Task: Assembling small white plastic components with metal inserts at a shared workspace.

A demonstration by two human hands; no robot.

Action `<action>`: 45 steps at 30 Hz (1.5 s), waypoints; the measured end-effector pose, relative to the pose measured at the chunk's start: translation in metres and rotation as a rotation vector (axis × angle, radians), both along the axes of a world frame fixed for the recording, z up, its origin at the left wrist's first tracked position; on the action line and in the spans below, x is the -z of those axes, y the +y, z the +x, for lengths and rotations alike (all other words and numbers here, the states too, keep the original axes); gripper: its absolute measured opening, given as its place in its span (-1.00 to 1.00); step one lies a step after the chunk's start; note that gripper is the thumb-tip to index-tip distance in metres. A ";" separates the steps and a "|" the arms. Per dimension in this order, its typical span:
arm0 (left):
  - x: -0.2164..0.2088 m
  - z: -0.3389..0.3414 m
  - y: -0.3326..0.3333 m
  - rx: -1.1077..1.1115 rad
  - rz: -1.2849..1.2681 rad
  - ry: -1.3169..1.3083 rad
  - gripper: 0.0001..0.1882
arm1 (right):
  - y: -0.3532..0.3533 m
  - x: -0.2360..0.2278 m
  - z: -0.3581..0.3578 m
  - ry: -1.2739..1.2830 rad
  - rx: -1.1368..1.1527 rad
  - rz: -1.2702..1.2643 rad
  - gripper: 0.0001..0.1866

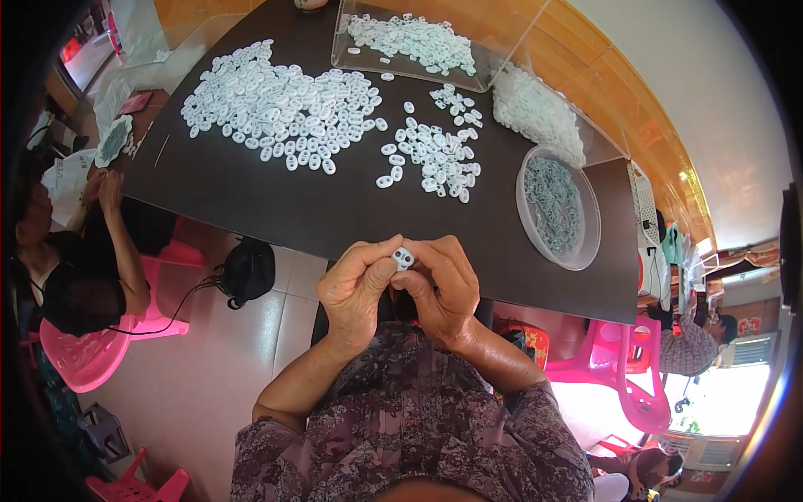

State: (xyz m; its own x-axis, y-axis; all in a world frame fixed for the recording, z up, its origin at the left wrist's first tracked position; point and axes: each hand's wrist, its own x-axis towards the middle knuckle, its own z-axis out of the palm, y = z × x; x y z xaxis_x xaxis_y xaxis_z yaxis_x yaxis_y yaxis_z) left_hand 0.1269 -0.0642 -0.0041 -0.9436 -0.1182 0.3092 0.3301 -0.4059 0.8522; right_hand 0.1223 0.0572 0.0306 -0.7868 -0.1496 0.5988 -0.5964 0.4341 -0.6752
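Observation:
Just in front of the table's near edge, my left hand [358, 289] and my right hand [442, 284] meet and pinch one small white oval plastic piece with two holes [403, 258] between thumbs and fingertips. Its two dark holes face up toward me. The fingertips cover its edges. On the dark table [351, 213] beyond my hands lies a small pile of similar white two-holed ovals [439, 159]. A much larger heap of them [284, 105] spreads to the left.
A clear round tub [590, 243] of small grey-green pieces stands at right. Behind it are a bulging bag of white pieces [539, 109] and a clear bin [343, 54] holding more ovals. A person [75, 276] works at left. Pink plastic chairs [615, 368] flank the table.

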 end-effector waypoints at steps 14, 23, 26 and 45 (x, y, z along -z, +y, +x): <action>0.000 0.003 0.010 -0.065 -0.034 0.058 -0.77 | 0.002 0.007 -0.005 0.174 0.002 0.042 -0.72; 0.001 0.003 0.017 -0.133 -0.020 0.040 -0.78 | 0.001 0.014 -0.008 0.231 0.022 0.054 -0.72; 0.000 0.003 0.019 -0.152 -0.029 0.042 -0.79 | 0.001 0.016 -0.009 0.258 0.033 0.049 -0.73; 0.004 0.000 0.026 -0.224 -0.030 0.054 -0.80 | -0.006 0.018 -0.011 0.375 0.112 0.135 -0.62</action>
